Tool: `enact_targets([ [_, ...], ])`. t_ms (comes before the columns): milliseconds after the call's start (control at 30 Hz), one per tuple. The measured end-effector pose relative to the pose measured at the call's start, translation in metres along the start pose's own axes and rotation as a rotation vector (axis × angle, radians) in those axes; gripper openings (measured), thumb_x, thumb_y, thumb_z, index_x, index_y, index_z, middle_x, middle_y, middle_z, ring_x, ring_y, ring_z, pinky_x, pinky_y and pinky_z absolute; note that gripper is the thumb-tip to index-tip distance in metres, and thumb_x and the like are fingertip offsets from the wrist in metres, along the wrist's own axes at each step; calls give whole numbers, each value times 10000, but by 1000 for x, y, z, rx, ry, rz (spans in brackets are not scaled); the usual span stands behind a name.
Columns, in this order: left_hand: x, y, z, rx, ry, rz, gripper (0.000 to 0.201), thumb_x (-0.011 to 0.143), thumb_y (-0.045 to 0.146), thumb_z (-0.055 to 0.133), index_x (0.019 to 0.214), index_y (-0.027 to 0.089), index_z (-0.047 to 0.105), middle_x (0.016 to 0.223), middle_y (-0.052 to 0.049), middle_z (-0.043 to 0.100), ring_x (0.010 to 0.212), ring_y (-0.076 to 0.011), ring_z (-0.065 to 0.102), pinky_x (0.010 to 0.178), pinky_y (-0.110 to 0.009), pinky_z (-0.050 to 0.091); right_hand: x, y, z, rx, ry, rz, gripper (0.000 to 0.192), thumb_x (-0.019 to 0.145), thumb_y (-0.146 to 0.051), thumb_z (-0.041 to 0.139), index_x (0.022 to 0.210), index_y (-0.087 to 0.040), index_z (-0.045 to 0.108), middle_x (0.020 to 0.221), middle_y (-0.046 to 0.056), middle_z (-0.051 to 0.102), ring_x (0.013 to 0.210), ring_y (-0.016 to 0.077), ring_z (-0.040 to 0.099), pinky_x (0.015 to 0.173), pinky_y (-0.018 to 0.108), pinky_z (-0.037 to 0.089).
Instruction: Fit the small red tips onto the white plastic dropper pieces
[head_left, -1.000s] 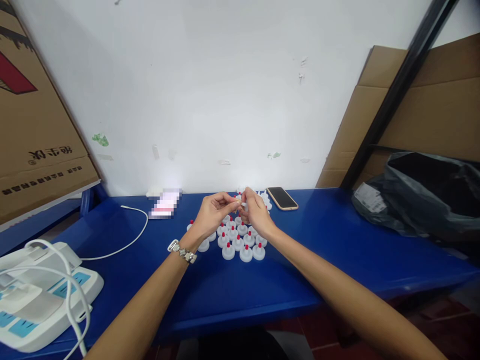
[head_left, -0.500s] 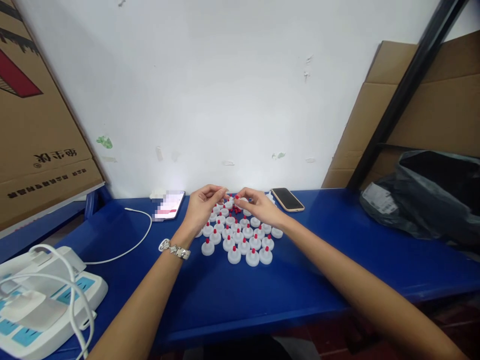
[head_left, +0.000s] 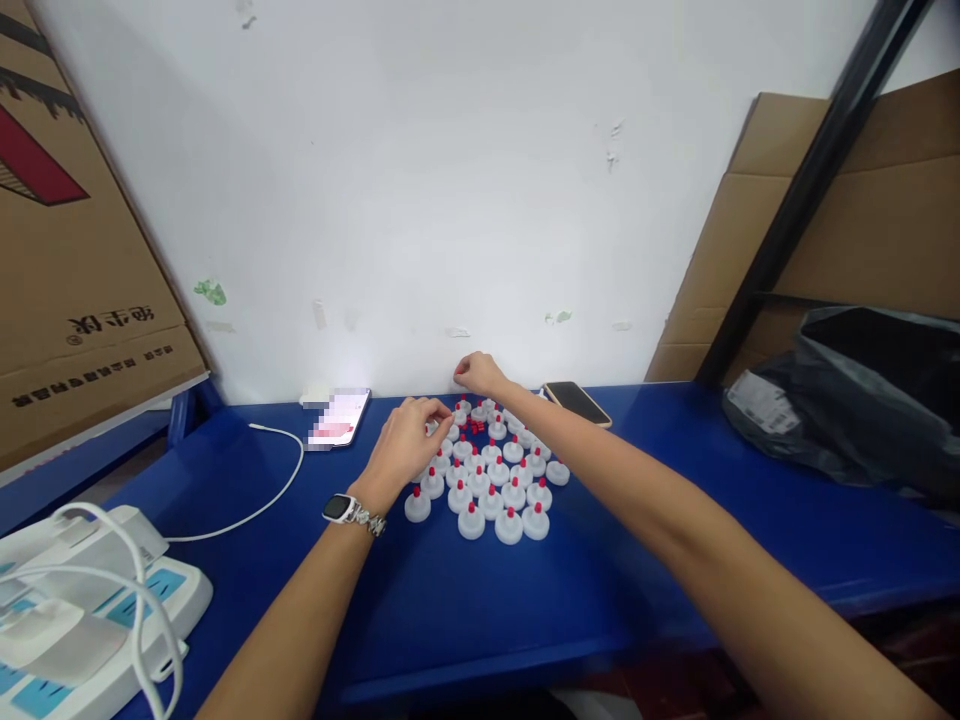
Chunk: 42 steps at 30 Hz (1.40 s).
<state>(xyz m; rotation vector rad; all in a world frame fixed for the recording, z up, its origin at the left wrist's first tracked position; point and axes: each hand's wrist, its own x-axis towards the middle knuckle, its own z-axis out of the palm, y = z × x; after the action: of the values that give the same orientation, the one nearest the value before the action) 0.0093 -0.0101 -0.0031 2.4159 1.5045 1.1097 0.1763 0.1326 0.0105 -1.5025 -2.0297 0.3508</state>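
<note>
White round bottle caps (head_left: 471,522) with small red tips stand in a cluster on the blue table. A small pile of loose red tips (head_left: 477,427) lies among them towards the back. My left hand (head_left: 405,440), with a watch (head_left: 341,508) on its wrist, is at the left edge of the cluster. Its thumb and forefinger are pinched together by the caps there; what they hold, if anything, I cannot make out. My right hand (head_left: 480,373) is over the back of the cluster near the wall, fingertips pinched and pointing left. Whatever is in them is too small to tell.
A lit phone (head_left: 346,418) lies at the back left and a dark phone (head_left: 577,402) at the back right. A white power strip (head_left: 180,590) with cables fills the left front. A dark plastic bag (head_left: 817,400) and cardboard (head_left: 750,220) stand on the right.
My right hand has moved up and back, away from my left hand, showing more of the caps and the loose red tips. My left hand has dropped slightly towards the caps.
</note>
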Motion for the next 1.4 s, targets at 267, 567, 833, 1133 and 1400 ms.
enact_targets([
  [267, -4, 9, -2, 119, -81, 26, 219, 935, 365, 503, 918, 258, 694, 954, -30, 702, 957, -249, 585, 773, -349, 407, 9, 3, 16, -122, -111, 76, 167, 715, -220, 674, 850, -179, 763, 845, 70, 751, 851, 213, 680, 800, 289, 486],
  [567, 9, 14, 4, 56, -88, 20, 255, 931, 388, 494, 924, 235, 699, 946, -44, 714, 950, -253, 599, 778, -353, 416, -16, 51, -32, -200, 78, 176, 273, 833, -338, 560, 985, -199, 739, 1034, 98, 739, 1010, 248, 657, 874, 334, 452],
  [833, 38, 22, 18, 132, -92, 69, 243, 915, 353, 511, 890, 224, 716, 889, -63, 721, 893, -263, 618, 738, -350, 410, -12, 66, -24, -224, 74, 194, 216, 763, -413, 679, 830, -225, 760, 894, 79, 752, 986, 260, 653, 971, 406, 355],
  [1133, 15, 15, 6, 107, -91, 34, 246, 926, 351, 485, 928, 230, 700, 980, -46, 717, 964, -249, 610, 802, -363, 433, -14, 51, -17, -116, 118, 226, 140, 786, -321, 642, 820, -231, 744, 826, 44, 738, 944, 229, 646, 950, 389, 346],
  [1400, 19, 24, -3, 243, -190, 118, 253, 933, 319, 471, 892, 230, 704, 944, -64, 692, 962, -265, 595, 807, -379, 418, -90, 17, -56, 253, 353, -90, 151, 822, -328, 565, 875, -197, 618, 941, 32, 690, 726, 149, 605, 709, 285, 444],
])
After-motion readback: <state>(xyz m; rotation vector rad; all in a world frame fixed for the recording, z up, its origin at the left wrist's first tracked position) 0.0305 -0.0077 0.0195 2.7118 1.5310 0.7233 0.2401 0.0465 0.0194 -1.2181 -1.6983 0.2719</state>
